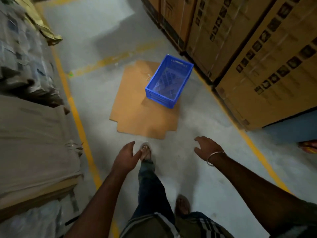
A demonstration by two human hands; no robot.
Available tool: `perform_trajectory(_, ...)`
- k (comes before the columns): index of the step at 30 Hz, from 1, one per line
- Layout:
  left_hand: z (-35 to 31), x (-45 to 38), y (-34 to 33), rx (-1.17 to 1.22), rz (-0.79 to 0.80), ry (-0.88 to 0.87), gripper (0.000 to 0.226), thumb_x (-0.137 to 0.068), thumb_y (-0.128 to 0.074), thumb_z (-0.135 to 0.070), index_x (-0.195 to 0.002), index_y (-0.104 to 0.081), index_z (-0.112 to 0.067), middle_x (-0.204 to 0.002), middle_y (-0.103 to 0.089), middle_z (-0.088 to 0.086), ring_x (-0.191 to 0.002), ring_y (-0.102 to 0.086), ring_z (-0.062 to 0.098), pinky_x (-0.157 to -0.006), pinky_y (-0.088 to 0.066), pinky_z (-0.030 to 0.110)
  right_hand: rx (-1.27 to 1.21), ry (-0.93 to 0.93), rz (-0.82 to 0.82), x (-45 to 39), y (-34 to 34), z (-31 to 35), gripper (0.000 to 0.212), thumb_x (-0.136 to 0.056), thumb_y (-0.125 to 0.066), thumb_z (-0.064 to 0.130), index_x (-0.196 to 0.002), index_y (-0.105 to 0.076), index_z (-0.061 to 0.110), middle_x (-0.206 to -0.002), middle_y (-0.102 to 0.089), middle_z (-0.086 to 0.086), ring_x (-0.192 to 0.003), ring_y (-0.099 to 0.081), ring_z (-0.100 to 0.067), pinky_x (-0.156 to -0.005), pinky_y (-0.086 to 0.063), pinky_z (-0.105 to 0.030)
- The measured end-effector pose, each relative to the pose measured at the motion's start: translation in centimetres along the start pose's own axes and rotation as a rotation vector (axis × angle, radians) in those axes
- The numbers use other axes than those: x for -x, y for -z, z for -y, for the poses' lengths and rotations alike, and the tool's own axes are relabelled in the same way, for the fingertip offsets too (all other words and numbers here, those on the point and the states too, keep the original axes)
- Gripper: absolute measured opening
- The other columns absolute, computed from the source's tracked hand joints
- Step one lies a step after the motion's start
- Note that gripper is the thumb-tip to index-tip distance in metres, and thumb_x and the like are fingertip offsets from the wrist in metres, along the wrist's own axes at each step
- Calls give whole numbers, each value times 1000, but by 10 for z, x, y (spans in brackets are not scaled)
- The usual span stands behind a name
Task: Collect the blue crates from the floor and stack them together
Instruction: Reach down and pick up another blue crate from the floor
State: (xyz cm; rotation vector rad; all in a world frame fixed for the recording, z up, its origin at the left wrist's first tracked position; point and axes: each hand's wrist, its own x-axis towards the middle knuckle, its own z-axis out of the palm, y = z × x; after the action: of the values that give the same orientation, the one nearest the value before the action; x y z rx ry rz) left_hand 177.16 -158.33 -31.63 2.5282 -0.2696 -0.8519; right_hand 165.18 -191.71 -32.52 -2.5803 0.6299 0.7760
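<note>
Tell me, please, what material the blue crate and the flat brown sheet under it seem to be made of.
The blue crate looks like moulded plastic: uniform bright colour, lattice-patterned floor, ribbed outer walls. The flat brown sheet looks like matte cardboard, probably an unfolded box: plain tan surface, notched flap-like edges, a visible crease. Blur leaves finer texture uncertain.

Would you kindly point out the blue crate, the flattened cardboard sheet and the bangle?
blue crate point(169, 81): head view, inside floor.
flattened cardboard sheet point(137, 107): head view, bare middle.
bangle point(215, 156): head view, band on right wrist.
</note>
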Motion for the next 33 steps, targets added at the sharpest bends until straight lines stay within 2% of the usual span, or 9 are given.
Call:
perform_trajectory(6,-4,-158,41,-163,204,13,69,-97,-52,-52,-151,-38,-12,-154,-43,11,-139,-42,28,-110,-36,40,-103,-106,70,-126,26,35,55,-91,-53,41,-140,-45,18,-143,-49,-7,-130,-46,-27,-108,-38,-38)
perform_trajectory(11,-24,-254,55,-208,237,9,66,-97,-52,-51,-150,-39,-14,-152,-45,9,-137,-45,27,-109,-38,41,-192,-154,89,-212,35,52,56,-91,-51,43,-142,-44,20,-144,-48,-5,-130,-46,-26,-107,-40,-41)
perform_trajectory(14,-29,-313,39,-206,271,31,65,-96,-53,-52,-149,-41,-15,-149,-48,10,-133,-49,28,-106,-42,41,-186,-162,112,-273,36,47,44,-89,-49,40,-128,-53,21,-129,-56,-7,-119,-54,-29,-95,-48,-42)
perform_trajectory(16,-32,-356,19,-184,295,49,65,-95,-54,-53,-147,-44,-15,-146,-52,10,-130,-52,28,-104,-45,41,-183,-146,118,-318,33,35,29,-86,-47,42,-106,-56,23,-110,-61,-6,-105,-59,-30,-82,-52,-41)
perform_trajectory(18,-34,-400,-7,-124,311,100,62,-95,-55,-53,-143,-49,-14,-141,-56,10,-125,-56,29,-101,-45,39,-200,-153,121,-361,27,21,24,-84,-48,45,-97,-55,26,-101,-61,-4,-99,-60,-29,-77,-52,-40)
perform_trajectory(21,-41,-469,-56,71,285,214,56,-94,-54,-55,-129,-61,-13,-130,-64,11,-121,-59,30,-98,-44,36,-266,-178,120,-431,15,-6,38,-86,-59,36,-119,-60,19,-121,-62,-9,-113,-57,-31,-93,-49,-40)
perform_trajectory(24,-52,-542,-112,198,213,294,48,-94,-57,-52,-118,-66,-11,-120,-68,12,-116,-61,31,-95,-45,35,-214,-163,169,-506,-3,-45,53,-86,-61,35,-133,-54,12,-134,-57,-13,-123,-52,-31,-103,-43,-37)
perform_trajectory(29,-71,-658,-192,351,149,455,64,-89,-55,-64,-111,-65,-4,-116,-67,16,-113,-59,35,-95,-46,38,-120,-40,167,-604,-21,-87,59,-80,-54,45,-131,-56,16,-130,-59,-10,-121,-54,-30,-102,-44,-39)
perform_trajectory(33,-65,-728,-246,478,81,586,84,-78,-52,-80,-107,-65,-2,-110,-68,19,-106,-64,38,-94,-51,42,-144,-4,88,-649,-36,-107,47,-84,-65,33,-127,-60,16,-126,-63,-9,-116,-58,-28,-99,-46,-36)
